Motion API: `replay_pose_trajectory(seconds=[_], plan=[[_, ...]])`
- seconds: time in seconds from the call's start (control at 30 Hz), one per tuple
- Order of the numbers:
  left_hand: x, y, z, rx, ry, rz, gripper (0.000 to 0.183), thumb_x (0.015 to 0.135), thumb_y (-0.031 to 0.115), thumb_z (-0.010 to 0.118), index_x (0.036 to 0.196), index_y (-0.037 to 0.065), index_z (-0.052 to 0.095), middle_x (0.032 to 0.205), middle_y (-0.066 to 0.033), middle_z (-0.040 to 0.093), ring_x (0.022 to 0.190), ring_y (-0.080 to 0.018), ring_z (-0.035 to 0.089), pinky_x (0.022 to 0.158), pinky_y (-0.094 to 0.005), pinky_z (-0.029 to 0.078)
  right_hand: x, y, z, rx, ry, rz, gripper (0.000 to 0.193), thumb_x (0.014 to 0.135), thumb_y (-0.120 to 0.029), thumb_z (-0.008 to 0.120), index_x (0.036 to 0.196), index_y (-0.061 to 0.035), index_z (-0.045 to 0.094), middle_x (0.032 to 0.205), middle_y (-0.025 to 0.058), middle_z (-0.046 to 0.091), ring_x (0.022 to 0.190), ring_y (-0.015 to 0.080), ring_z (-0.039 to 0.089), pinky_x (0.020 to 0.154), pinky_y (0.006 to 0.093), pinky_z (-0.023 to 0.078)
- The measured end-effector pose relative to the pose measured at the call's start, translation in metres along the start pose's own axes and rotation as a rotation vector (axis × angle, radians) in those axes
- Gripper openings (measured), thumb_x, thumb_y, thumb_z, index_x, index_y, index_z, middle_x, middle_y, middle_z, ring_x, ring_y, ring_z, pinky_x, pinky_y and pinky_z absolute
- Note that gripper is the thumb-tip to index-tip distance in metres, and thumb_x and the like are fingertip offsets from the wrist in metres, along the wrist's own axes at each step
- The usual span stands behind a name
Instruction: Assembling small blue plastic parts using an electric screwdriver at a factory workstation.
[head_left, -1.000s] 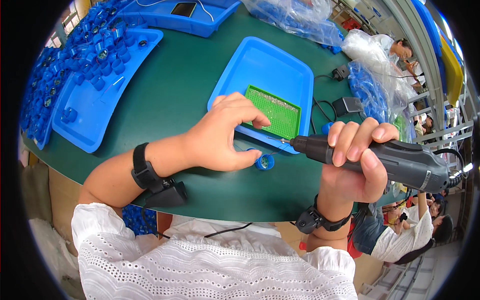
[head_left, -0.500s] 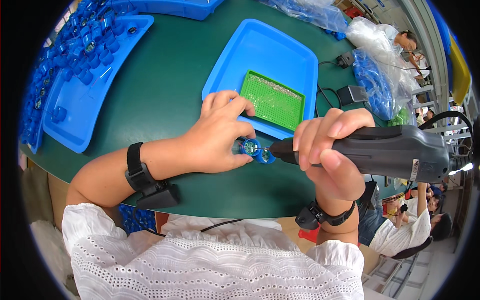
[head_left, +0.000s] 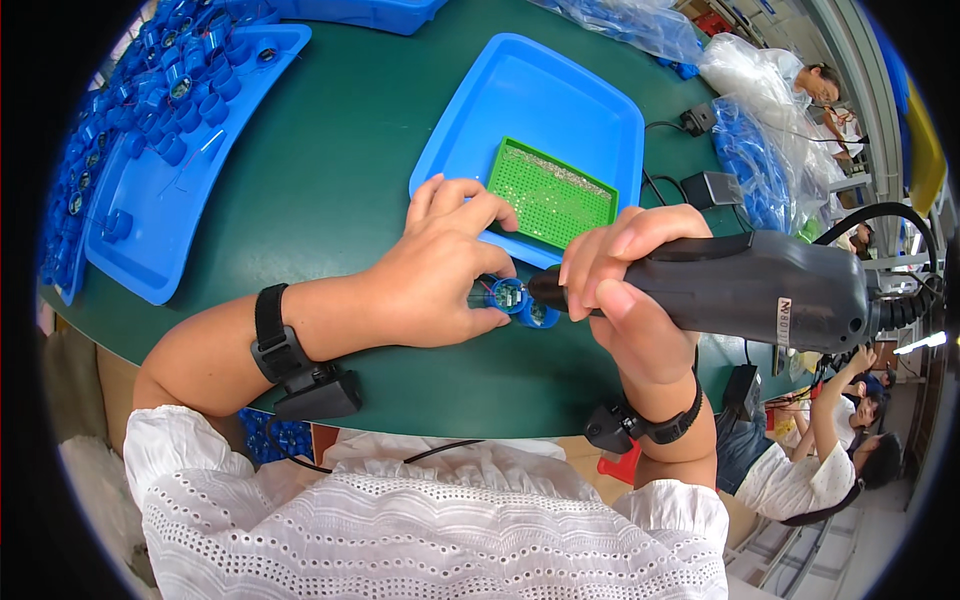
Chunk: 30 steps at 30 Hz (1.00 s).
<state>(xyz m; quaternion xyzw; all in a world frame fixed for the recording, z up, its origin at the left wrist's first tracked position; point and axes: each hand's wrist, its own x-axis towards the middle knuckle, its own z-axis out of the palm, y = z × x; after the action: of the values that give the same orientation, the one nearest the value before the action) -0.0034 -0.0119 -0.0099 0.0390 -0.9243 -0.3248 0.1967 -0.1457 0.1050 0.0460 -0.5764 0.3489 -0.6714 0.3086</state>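
My left hand (head_left: pixel 440 270) pinches a small round blue cup (head_left: pixel 510 294) with a circuit board inside, its thumb and index finger on either side of the rim. Against it on the right sits a second blue cup (head_left: pixel 540 316). Wrapped in the fingers of my right hand (head_left: pixel 640 290) is a black electric screwdriver (head_left: pixel 760 285), held almost level. Its tip points left and meets the first cup; the exact contact point is too small to make out. Beyond my left fingers lies a green perforated tray (head_left: pixel 555 192) with many tiny metal screws along its far side.
Under the green tray is a larger blue tray (head_left: pixel 480 100). At the left, another blue tray (head_left: pixel 150 250) carries a heap of wired blue cups (head_left: pixel 180 120). Black power adapters (head_left: pixel 712 190) and plastic bags (head_left: pixel 750 80) lie to the right. Other people sit farther right.
The screwdriver and my right hand have shifted left, and its tip has come down onto the cup. My left hand keeps its pinch, a touch farther right.
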Motion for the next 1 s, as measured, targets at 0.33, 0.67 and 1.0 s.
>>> replay_pose_trajectory(seconds=[0.33,0.67,1.0], plan=[[0.000,0.001,0.000,-0.002,-0.004,-0.001,0.026,0.058,0.020,0.077,0.079,0.008,0.068,0.112,-0.0108,0.048,0.112,-0.0321,0.035,0.098,-0.0480,0.021,0.000,0.004,0.001,0.017,0.015,0.001,0.026,0.074,0.009,0.054,0.097,0.0036,0.044,0.065,0.0069,0.053,0.056,0.0126,0.054,0.053,0.0257,0.047],[-0.001,-0.002,0.002,0.003,0.010,0.007,0.027,0.057,0.019,0.078,0.080,0.008,0.068,0.111,-0.0103,0.049,0.110,-0.0312,0.037,0.097,-0.0477,0.022,0.005,0.006,0.005,0.049,0.041,0.090,0.023,0.073,0.010,0.053,0.091,0.0018,0.042,0.066,0.0073,0.051,0.057,0.0123,0.054,0.052,0.0248,0.047],[0.001,-0.001,0.004,-0.032,0.059,0.035,0.023,0.056,0.017,0.077,0.074,0.005,0.068,0.107,-0.0119,0.049,0.112,-0.0322,0.037,0.098,-0.0546,0.019,0.005,0.013,0.003,0.059,-0.038,0.089,0.024,0.071,0.008,0.055,0.091,0.0017,0.043,0.074,0.0074,0.051,0.058,0.0111,0.052,0.052,0.0240,0.044]])
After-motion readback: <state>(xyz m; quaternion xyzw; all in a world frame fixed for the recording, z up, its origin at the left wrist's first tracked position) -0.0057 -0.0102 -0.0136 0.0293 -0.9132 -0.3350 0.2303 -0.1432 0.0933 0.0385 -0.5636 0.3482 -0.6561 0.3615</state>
